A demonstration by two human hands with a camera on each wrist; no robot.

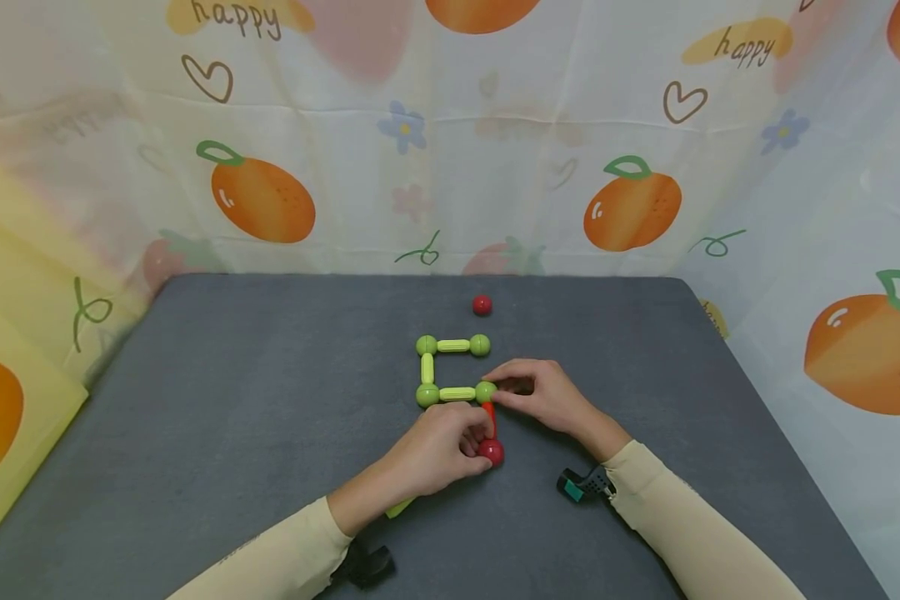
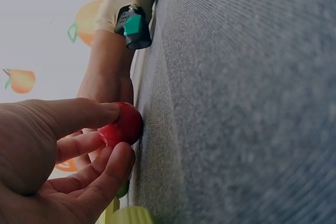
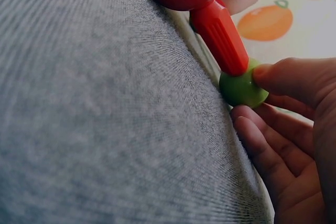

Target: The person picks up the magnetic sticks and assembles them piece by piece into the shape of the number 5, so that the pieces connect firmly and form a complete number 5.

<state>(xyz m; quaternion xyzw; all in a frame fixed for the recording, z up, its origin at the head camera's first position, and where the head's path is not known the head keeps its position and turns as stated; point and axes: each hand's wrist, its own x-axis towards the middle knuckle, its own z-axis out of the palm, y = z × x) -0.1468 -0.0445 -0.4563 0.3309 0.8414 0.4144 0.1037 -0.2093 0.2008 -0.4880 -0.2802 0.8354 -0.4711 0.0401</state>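
My left hand (image 1: 442, 446) pinches a red ball (image 1: 491, 452) between thumb and fingers, as the left wrist view also shows. From that ball a red rod (image 3: 220, 35) runs to a green ball (image 3: 244, 88), which my right hand (image 1: 543, 392) holds between thumb and fingers. The green ball joins an angular chain lying on the table: a yellow-green rod (image 1: 457, 393), a corner ball (image 1: 427, 395), an upright-running rod (image 1: 427, 367), another corner ball (image 1: 426, 345), a far rod (image 1: 453, 345) and an end ball (image 1: 480, 345). My left fingers partly cover the red rod in the head view.
A loose red ball (image 1: 482, 305) lies near the back edge of the grey table (image 1: 270, 350). A yellow-green piece (image 1: 400, 507) shows partly from under my left wrist. Behind the table hangs a fruit-print cloth (image 1: 495, 167). Each wrist carries a small camera.
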